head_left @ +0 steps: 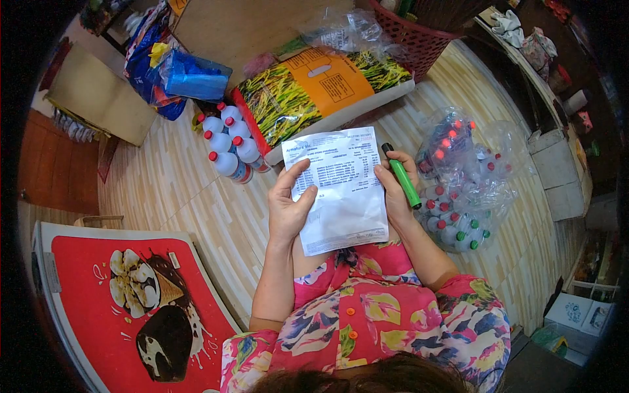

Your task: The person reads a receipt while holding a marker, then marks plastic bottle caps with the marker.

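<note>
A white printed paper (pixel 344 209) is held up in front of my lap, between both hands. My left hand (pixel 288 200) grips its left edge, with the thumb on the front. At the paper's right edge, my right hand (pixel 396 187) pinches the sheet and also holds a green marker (pixel 405 180) with a black cap, slanting down to the right. Rows of print and a torn or uneven outline show on the paper. Beyond it lies a box (pixel 327 88) with a grass print and an orange panel.
White bottles with red caps (pixel 226 164) stand left of the box. Plastic-wrapped bottles (pixel 452 216) are on the floor at right. A red freezer lid (pixel 85 288) fills the lower left. A dark red basket (pixel 419 42) stands at the back, near shelving (pixel 557 164).
</note>
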A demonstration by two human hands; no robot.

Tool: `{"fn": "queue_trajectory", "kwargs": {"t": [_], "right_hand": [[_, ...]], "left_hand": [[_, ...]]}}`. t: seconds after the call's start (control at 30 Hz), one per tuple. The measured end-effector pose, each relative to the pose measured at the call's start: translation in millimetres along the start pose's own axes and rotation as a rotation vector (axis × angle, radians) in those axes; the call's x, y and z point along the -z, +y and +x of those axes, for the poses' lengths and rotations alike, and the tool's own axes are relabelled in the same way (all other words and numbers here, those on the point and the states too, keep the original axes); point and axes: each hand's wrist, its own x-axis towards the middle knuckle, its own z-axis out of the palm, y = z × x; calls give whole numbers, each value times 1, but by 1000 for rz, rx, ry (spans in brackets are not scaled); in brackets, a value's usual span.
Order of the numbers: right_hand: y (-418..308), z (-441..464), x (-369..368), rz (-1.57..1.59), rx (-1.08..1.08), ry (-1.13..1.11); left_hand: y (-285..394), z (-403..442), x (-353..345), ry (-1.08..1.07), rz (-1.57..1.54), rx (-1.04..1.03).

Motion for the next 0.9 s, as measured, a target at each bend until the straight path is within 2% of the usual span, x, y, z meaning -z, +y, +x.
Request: {"fn": "queue_trajectory", "kwargs": {"t": [0.43,0.9], "right_hand": [[-1,-1,-3,32,-5,15],[-1,0,-1,15,-2,14]], "left_hand": [[-1,-1,-1,14,-29,3],[-2,1,1,-9,71,-39]]}}
